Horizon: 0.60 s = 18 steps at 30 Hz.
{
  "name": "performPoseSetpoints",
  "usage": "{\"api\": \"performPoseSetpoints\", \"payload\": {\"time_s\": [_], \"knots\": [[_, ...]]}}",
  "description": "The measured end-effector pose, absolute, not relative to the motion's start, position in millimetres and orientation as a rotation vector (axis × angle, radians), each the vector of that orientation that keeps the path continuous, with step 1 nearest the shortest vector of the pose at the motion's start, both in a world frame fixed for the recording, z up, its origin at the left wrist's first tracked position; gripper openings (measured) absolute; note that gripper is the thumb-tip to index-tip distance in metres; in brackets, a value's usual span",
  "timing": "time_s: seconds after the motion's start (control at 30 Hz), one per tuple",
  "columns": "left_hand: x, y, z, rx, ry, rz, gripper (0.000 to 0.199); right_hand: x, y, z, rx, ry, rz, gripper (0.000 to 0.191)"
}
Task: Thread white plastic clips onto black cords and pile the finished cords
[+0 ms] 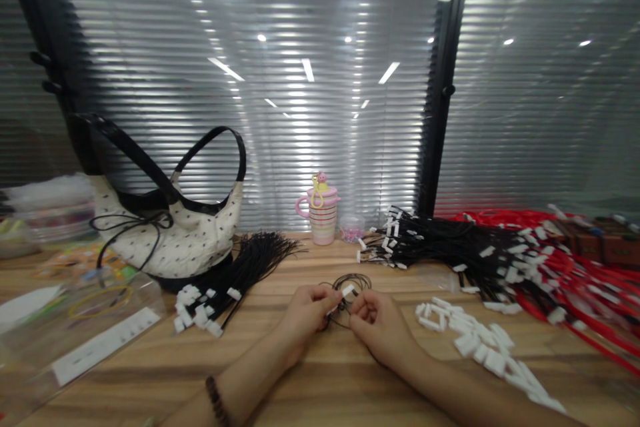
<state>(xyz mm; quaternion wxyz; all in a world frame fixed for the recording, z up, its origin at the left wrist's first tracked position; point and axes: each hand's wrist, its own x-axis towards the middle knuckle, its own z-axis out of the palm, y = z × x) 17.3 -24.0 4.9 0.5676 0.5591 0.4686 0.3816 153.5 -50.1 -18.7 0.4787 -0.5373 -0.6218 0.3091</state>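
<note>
In the middle of the wooden table, a loosely coiled black cord [356, 278] lies between my two hands. My left hand [311, 312] pinches a small white plastic piece [347, 290] between thumb and forefinger, at the near side of the coil. Just right of it, my right hand [379, 325] has its fingers curled in with thumb and fingertips together on the cord. Its exact grip is partly hidden. To the right lies a row of loose white pieces [483, 340], and on the left sits a bundle of black cords [257, 263] with white ends.
A white handbag [200, 240] with black straps stands back left, behind a clear plastic bag [117, 320]. A pink striped cup [323, 217] and a small tub of beads [353, 230] stand at the back. Black cords [445, 240] and red cords [590, 273] pile up on the right.
</note>
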Motion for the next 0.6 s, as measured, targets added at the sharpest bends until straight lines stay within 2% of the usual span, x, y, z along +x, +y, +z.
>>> {"api": "performPoseSetpoints", "payload": {"time_s": [0.3, 0.47, 0.6], "knots": [[14, -17, 0, 1.288, 1.036, 0.905, 0.035, 153, -52, -22, -1.278, -1.572, 0.729, 0.002], [13, -17, 0, 1.28, 1.039, 0.903, 0.034, 159, -49, -18, -1.234, -1.467, 0.768, 0.026], [13, -16, 1, 1.312, 1.049, 0.879, 0.035, 167, -43, -14, -1.168, -1.319, 0.599, 0.024]]}}
